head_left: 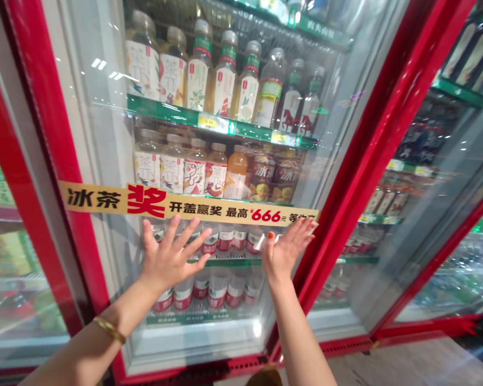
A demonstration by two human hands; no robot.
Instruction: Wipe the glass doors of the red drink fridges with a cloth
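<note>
My left hand, a gold bangle on its wrist, is open with fingers spread at the glass door of a drinks fridge. Its fingertips reach the lower edge of a yellow banner strip with black and red Chinese lettering and "666". My right hand, with orange nails, lies over the strip's right end. A pale, shiny flat thing shows at both sides of this hand; its kind is unclear and the palm hides most of it. Whether either hand presses on the glass cannot be told.
Behind the glass, bottled drinks stand in rows on green-edged shelves. Red door frames slant along both sides. More fridges with drinks are to the left and right. A pale floor shows at the lower right.
</note>
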